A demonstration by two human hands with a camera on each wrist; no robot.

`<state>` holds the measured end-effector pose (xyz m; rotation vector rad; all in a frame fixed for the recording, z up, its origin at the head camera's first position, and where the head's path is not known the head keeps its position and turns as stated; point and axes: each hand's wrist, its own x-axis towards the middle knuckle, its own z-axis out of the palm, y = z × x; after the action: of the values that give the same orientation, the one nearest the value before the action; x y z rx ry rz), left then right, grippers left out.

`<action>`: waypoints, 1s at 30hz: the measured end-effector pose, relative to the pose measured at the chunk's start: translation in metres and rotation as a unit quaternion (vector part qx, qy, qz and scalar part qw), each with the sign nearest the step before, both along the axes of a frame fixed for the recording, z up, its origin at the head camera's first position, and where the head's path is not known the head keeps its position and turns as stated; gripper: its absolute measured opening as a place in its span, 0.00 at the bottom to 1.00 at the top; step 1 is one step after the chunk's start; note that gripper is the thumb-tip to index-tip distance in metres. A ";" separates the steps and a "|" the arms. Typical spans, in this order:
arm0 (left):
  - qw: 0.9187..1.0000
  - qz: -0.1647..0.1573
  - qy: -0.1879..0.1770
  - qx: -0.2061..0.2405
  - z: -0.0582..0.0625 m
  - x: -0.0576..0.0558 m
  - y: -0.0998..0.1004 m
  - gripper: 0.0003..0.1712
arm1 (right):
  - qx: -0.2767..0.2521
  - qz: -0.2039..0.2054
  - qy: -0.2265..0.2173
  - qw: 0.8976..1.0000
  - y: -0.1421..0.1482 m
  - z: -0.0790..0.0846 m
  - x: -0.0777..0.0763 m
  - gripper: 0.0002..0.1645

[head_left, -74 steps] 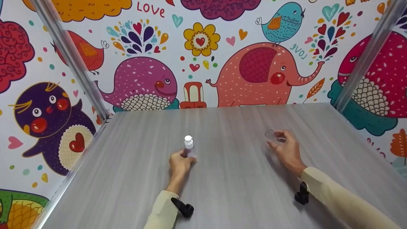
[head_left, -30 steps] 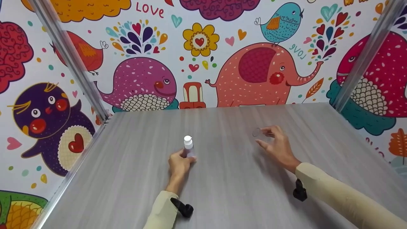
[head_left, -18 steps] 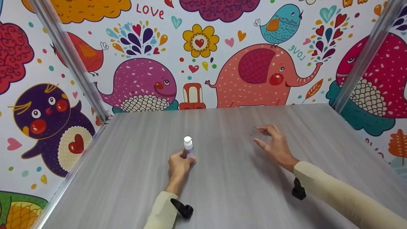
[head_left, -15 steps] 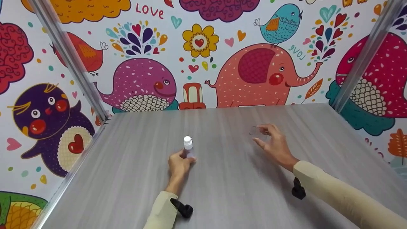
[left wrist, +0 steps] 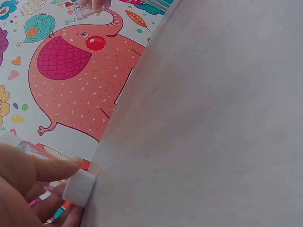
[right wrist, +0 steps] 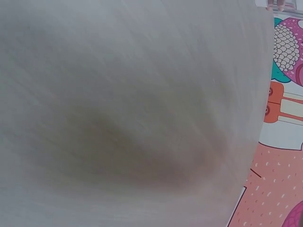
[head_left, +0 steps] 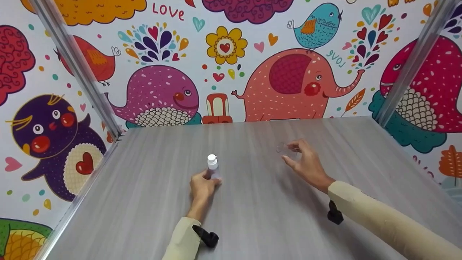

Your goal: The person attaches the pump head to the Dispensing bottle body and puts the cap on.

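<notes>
My left hand (head_left: 202, 186) grips a small upright bottle with a white pump-style top (head_left: 212, 159), left of the table's middle. In the left wrist view, its fingers (left wrist: 35, 168) wrap the clear middle of the bottle, and a white base (left wrist: 79, 187) shows past them. Off to the right, my right hand (head_left: 305, 160) holds a clear, hollow cylinder-shaped cap (head_left: 282, 147) above the table. That cap (left wrist: 87, 8) also appears at the top of the left wrist view. The right wrist view leaves the right hand itself out.
The grey wood-grain table (head_left: 245, 216) runs back to a wall (head_left: 223, 83) printed with cartoon animals. Metal posts (head_left: 74, 68) stand at the corners. A black wrist camera (head_left: 206, 236) sits on the left sleeve, another (head_left: 335, 213) on the right.
The right hand has moved left and slightly toward the back with the clear cap, nearing the bottle. The left hand has kept its grip and stayed nearly in place.
</notes>
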<state>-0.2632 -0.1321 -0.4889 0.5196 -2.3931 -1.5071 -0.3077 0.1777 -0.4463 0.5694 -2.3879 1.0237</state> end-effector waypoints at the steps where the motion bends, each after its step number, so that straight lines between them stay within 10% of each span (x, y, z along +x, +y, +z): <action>1: 1.000 0.001 -0.001 -0.001 0.000 0.000 0.000 0.19 | 0.000 0.002 -0.002 1.000 -0.001 0.000 0.000 0.24; 30: 1.000 0.002 0.012 0.006 0.001 -0.002 0.000 0.23 | 0.030 0.060 0.038 0.997 -0.022 0.010 -0.002 0.25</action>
<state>-0.2648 -0.1318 -0.4876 0.5056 -2.3646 -1.5193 -0.3093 0.1557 -0.4367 0.7673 -2.3477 0.9654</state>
